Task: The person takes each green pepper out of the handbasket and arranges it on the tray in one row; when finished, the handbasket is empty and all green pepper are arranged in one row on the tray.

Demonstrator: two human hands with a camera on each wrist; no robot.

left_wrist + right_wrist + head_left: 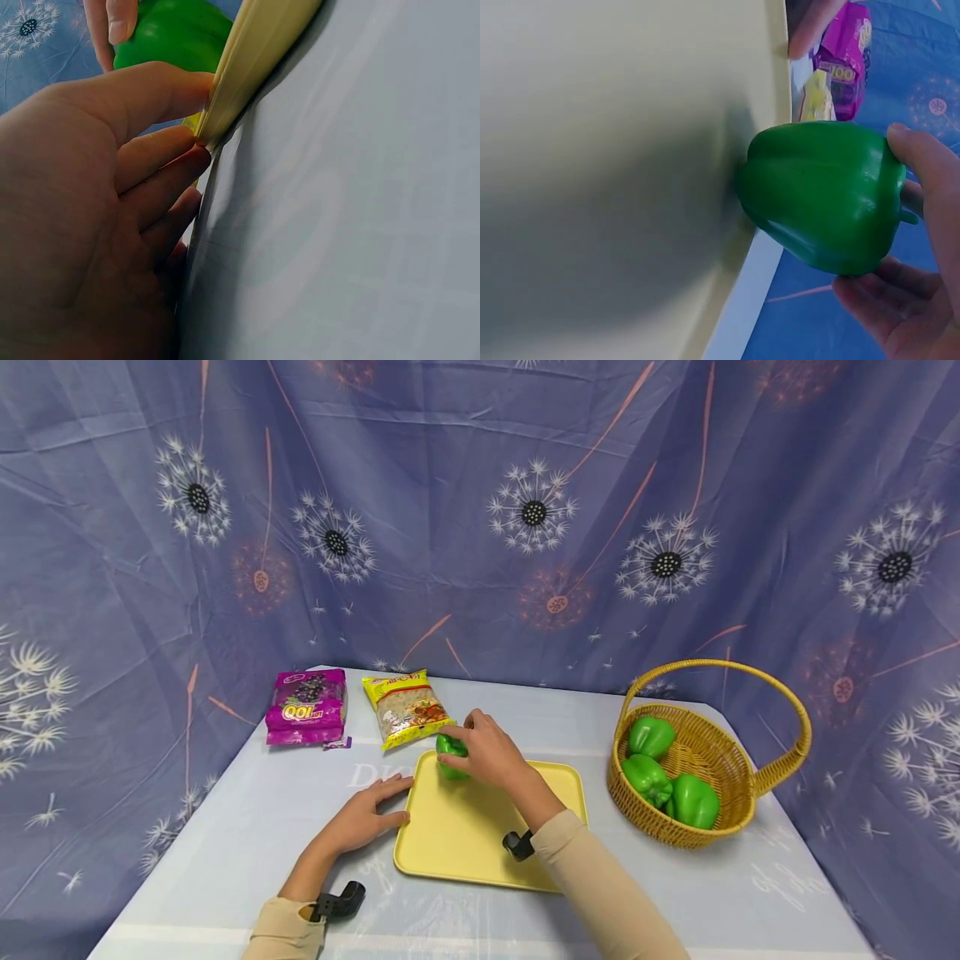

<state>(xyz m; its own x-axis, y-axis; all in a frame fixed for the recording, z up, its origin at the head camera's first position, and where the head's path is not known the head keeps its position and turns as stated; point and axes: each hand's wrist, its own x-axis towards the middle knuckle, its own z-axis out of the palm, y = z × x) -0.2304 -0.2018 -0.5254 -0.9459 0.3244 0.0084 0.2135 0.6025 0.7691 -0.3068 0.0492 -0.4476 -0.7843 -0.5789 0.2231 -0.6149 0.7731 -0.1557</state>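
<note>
A green bell pepper (821,195) is held by my right hand (491,752), with thumb and fingers around its stem end. Its lower end meets the yellow tray (465,835) near the far left corner, stem pointing away from the tray. My left hand (365,817) is at the tray's left edge. In the left wrist view, the thumb and fingertips of that hand (82,165) touch the rim from outside, fingers mostly straight. Part of the pepper is hidden behind the right hand in the head view.
To the right stands a wicker basket (738,814) with a tall handle, holding several green bell peppers (648,779). A purple candy bag (306,708) and a yellow snack bag (408,708) lie at the back left. A small purple packet (337,743) lies beside them. A dandelion-print curtain (450,527) hangs behind.
</note>
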